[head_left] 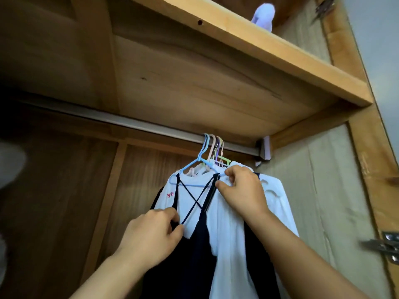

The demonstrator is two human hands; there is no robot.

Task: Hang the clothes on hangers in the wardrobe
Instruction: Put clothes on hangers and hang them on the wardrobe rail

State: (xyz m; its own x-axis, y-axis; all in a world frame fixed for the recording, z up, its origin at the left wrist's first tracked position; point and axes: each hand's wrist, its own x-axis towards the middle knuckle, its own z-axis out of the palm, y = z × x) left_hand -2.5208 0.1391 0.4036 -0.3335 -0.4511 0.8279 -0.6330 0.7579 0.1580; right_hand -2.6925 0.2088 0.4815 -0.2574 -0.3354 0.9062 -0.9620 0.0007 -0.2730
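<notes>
A black strappy dress (194,251) hangs on a light blue hanger (195,164), hooked over the metal rail (133,124) near the wardrobe's right end. Its thin straps cross over the hanger's arms. My left hand (151,231) pinches the dress's upper edge where a strap joins it. My right hand (241,186) pinches the right strap at the hanger's right end. Behind the dress hang white garments (233,223) on several pastel hangers (218,147), bunched together.
A wooden shelf (269,52) runs above the rail, with a pale lilac object (263,16) on it. The wardrobe's right side wall (323,190) is close to the clothes. Metal hinges (386,244) sit on the right frame. The rail stretches bare to the left.
</notes>
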